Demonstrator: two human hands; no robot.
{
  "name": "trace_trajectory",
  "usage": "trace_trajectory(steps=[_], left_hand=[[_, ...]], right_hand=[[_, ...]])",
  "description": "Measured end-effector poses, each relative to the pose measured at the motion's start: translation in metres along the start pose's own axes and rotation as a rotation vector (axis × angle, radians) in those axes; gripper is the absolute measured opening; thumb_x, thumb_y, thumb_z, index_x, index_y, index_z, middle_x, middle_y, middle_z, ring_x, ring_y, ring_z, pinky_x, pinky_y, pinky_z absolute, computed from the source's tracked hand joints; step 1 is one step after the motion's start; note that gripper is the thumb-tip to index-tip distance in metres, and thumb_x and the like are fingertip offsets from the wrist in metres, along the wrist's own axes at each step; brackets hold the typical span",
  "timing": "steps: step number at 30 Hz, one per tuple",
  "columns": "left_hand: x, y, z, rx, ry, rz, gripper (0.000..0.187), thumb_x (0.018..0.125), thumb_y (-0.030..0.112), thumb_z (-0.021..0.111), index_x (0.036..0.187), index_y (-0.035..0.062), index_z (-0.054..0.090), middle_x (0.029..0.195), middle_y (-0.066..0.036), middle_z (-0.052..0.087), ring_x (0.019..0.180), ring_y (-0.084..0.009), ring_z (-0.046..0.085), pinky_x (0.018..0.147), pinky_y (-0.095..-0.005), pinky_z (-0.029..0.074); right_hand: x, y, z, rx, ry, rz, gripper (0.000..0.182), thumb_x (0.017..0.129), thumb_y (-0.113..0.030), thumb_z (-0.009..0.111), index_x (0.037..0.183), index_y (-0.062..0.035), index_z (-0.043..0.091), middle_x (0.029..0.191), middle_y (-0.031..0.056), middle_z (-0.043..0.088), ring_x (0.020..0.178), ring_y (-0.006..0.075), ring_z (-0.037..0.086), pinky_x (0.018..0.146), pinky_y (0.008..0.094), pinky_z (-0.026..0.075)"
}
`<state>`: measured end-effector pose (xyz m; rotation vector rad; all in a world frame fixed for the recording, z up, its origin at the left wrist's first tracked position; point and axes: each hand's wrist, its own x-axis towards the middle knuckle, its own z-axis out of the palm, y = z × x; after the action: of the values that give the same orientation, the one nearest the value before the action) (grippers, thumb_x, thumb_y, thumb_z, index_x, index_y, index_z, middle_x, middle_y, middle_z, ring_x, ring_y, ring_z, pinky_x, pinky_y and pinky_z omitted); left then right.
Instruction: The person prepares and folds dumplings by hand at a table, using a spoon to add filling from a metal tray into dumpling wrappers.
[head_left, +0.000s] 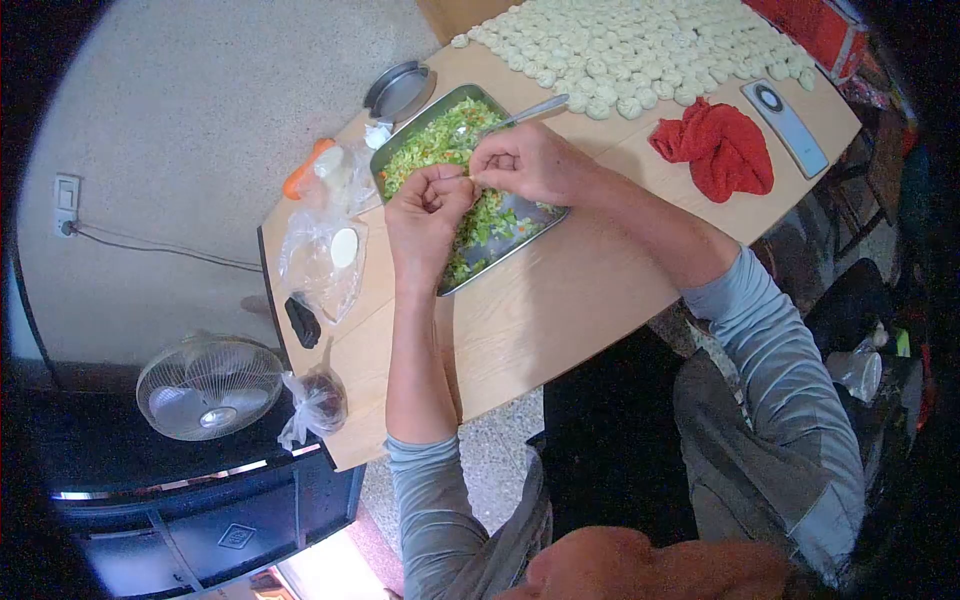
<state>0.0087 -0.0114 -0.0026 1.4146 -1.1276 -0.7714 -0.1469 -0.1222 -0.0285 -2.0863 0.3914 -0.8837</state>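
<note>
My left hand (430,215) and my right hand (535,165) meet fingertip to fingertip over a metal tray (520,243). Both are closed in a pinch around a small pale bit, mostly hidden by the fingers, whose kind I cannot make out. Chopped green vegetable filling (435,135) with orange bits lies in the tray, heaped toward its far and left sides. Some bare metal shows at the tray's near right. A metal spoon (540,107) rests in the filling, its handle sticking out over the right rim.
Many pale dumplings (640,50) cover the table's far right. Nearer are a red cloth (715,150) and a phone (785,125). Left of the tray lie round dark pans (400,92), plastic bags (325,260), a black item (302,320) and a tied bag (318,398). A fan (210,388) stands beyond the left edge.
</note>
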Motion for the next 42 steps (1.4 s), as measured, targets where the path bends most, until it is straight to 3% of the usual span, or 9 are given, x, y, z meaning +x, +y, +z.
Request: trace_trajectory(steps=[11,14,17,23,32,42], left_hand=[[-0.002,0.001,0.006,0.056,0.029,0.116,0.019,0.086,-0.002,0.064,0.105,-0.0024,0.065,0.081,0.000,0.066,0.070,-0.0026,0.057,0.065,-0.0168,0.045],[-0.001,-0.002,0.000,0.213,0.078,0.123,0.015,0.088,0.002,0.063,0.101,-0.0027,0.068,0.080,0.000,0.066,0.070,-0.0028,0.056,0.064,-0.0191,0.046],[-0.002,-0.010,-0.002,0.342,0.031,0.219,0.013,0.089,0.005,0.063,0.095,-0.0020,0.071,0.079,-0.006,0.069,0.066,-0.0089,0.060,0.063,-0.0246,0.049],[-0.007,-0.001,0.011,0.668,-0.082,0.415,0.011,0.083,0.006,0.069,0.093,0.0026,0.073,0.085,-0.017,0.065,0.075,-0.0302,0.065,0.068,-0.0377,0.051],[-0.004,-0.007,0.023,0.976,-0.168,0.427,0.016,0.081,0.005,0.070,0.096,0.0066,0.074,0.085,-0.015,0.061,0.080,-0.0319,0.062,0.073,-0.0405,0.050],[-0.007,0.002,0.024,0.800,-0.254,0.391,0.019,0.079,0.004,0.071,0.097,0.0054,0.073,0.088,-0.014,0.062,0.085,-0.0303,0.064,0.078,-0.0391,0.050]], right_hand=[[-0.002,-0.008,-0.002,0.013,-0.034,-0.051,0.010,0.086,-0.009,0.067,0.093,-0.0021,0.066,0.073,0.0004,0.061,0.065,0.0064,0.051,0.060,0.0251,0.044],[0.001,-0.004,-0.006,0.129,0.070,-0.021,0.010,0.090,-0.012,0.063,0.092,-0.0019,0.065,0.075,0.0009,0.062,0.065,0.0066,0.052,0.060,0.0244,0.045],[0.005,-0.007,-0.012,0.438,0.159,0.148,0.015,0.094,-0.015,0.059,0.091,-0.0011,0.064,0.076,0.0014,0.064,0.065,0.0067,0.054,0.059,0.0234,0.046],[0.005,-0.004,-0.010,0.453,0.122,0.211,0.019,0.095,-0.018,0.058,0.090,-0.0002,0.064,0.075,0.0023,0.064,0.063,0.0065,0.056,0.057,0.0221,0.046],[0.005,-0.002,-0.008,0.534,0.177,0.213,0.018,0.094,-0.017,0.059,0.093,0.0004,0.065,0.081,0.0049,0.066,0.069,0.0089,0.060,0.063,0.0244,0.050],[0.005,0.002,-0.008,0.527,0.176,0.237,0.026,0.098,-0.020,0.051,0.098,0.0025,0.064,0.072,0.0047,0.062,0.071,0.0133,0.062,0.070,0.0272,0.051]])
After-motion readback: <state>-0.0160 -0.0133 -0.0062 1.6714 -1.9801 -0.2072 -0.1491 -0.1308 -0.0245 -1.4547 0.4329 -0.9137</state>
